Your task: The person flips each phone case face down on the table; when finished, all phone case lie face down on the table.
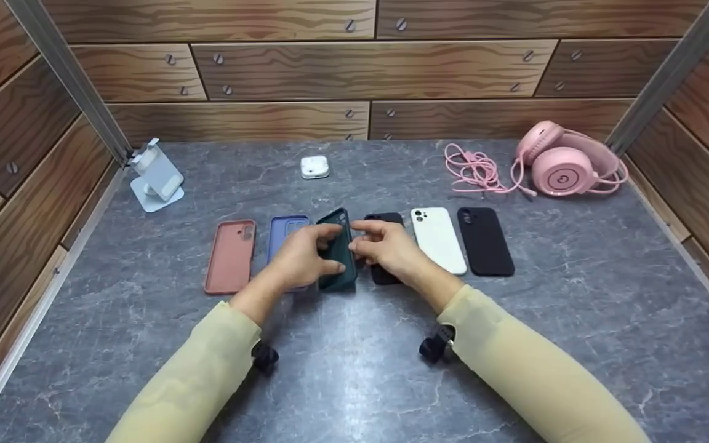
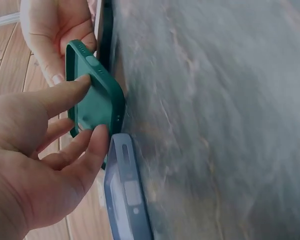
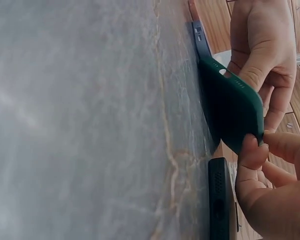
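A dark green phone case (image 1: 337, 280), its hollow inside facing up, is tilted with its right edge raised. My left hand (image 1: 299, 255) holds it from the left. The left thumb (image 2: 72, 95) reaches over the inside, and the other fingers sit at the left edge. With thumb and fingers, my right hand (image 1: 388, 246) pinches the raised right edge; the right wrist view shows the thumb tip against the case's (image 3: 230, 110) back. Beneath the left hand lies a blue phone case (image 1: 276, 231), partly covered. A black phone (image 1: 388, 275) lies partly hidden below the right hand.
A pink phone case (image 1: 229, 258) lies at the row's left end. To the right are a white phone (image 1: 439, 240) and another black phone (image 1: 487, 243). Farther back stand a phone stand (image 1: 157, 175), a small white case (image 1: 314, 167) and pink headphones (image 1: 567, 169) with a coiled cable (image 1: 477, 169).
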`<state>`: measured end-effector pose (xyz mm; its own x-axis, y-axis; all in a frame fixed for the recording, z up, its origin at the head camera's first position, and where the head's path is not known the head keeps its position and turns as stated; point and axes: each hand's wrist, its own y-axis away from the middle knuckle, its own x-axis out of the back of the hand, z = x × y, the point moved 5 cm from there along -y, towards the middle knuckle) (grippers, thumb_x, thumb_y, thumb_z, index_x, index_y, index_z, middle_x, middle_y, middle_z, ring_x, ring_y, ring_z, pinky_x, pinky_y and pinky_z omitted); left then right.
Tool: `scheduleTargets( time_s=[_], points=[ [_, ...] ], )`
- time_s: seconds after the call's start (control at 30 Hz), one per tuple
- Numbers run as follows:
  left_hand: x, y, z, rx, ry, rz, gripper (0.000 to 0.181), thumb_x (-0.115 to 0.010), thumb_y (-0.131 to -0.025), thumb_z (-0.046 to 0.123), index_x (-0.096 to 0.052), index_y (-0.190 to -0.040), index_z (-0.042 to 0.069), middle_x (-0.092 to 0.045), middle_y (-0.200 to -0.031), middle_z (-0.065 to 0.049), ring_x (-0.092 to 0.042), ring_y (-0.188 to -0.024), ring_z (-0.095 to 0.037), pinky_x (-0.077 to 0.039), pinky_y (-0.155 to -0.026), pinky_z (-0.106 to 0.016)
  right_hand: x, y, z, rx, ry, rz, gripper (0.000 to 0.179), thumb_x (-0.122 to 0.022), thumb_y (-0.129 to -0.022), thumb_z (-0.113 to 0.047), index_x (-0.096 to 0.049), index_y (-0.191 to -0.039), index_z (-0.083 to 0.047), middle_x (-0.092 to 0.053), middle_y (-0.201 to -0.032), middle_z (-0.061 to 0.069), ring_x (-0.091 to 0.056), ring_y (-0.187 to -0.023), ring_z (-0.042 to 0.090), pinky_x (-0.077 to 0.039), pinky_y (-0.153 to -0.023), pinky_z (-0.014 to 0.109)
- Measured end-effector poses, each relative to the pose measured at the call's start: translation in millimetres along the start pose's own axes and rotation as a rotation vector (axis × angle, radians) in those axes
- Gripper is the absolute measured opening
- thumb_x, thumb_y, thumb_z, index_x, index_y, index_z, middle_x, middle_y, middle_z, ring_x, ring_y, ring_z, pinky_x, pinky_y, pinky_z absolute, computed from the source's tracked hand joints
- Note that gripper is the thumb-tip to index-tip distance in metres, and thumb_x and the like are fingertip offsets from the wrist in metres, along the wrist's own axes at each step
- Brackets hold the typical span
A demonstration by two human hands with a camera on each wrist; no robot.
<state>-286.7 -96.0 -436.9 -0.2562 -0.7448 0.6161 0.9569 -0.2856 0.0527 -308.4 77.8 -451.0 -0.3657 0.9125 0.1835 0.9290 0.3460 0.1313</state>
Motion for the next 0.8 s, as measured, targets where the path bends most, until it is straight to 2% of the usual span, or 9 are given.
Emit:
scheduleTargets(
  time_s=[0.17,0.3,0.5,0.8],
  points=[
    [0.5,0.6,-4.7,0.012,0.179,0.017,0.077,-0.088,-0.086,0.005,-0.054,-0.155,0.008,-0.065,-0.141,-0.015,-0.062,-0.127,-0.033,-0.052,-0.106,-0.045,-1,-0.4,-2,0.014,-0.039,-0.014,0.054,-0.070,-0.100,-0.003,-0.055,-0.151,0.004,-0.071,-0.094,0.004,-0.067,-0.081,0.014,-0.055,-0.070,0.025],
    [1.5,2.7,-8.9,0.031,0.303,0.037,0.076,-0.084,-0.088,0.001,-0.052,-0.157,0.007,-0.064,-0.141,-0.017,-0.061,-0.128,-0.035,-0.052,-0.106,-0.047,-3,-0.3,-2,0.007,-0.098,-0.033,0.055,-0.069,-0.101,-0.002,-0.053,-0.153,0.003,-0.071,-0.103,0.009,-0.068,-0.083,0.016,-0.058,-0.071,0.026],
    [0.1,4.3,-13.4,0.125,0.512,0.052,0.068,-0.073,-0.099,0.004,-0.046,-0.161,0.009,-0.059,-0.148,-0.018,-0.061,-0.131,-0.032,-0.057,-0.099,-0.046,-6,1.2,-3,0.015,-0.159,-0.056,0.054,-0.066,-0.103,0.000,-0.052,-0.155,0.000,-0.073,-0.116,0.014,-0.071,-0.087,0.015,-0.060,-0.070,0.027],
    [-0.4,4.6,-11.1,0.169,0.587,0.098,0.058,-0.070,-0.106,0.021,-0.049,-0.159,0.011,-0.064,-0.142,-0.016,-0.069,-0.119,-0.029,-0.061,-0.092,-0.046,-9,3.4,-8,0.019,-0.161,-0.084,0.057,-0.067,-0.103,-0.001,-0.050,-0.157,-0.003,-0.070,-0.127,0.019,-0.071,-0.093,0.018,-0.062,-0.076,0.031]
  ],
)
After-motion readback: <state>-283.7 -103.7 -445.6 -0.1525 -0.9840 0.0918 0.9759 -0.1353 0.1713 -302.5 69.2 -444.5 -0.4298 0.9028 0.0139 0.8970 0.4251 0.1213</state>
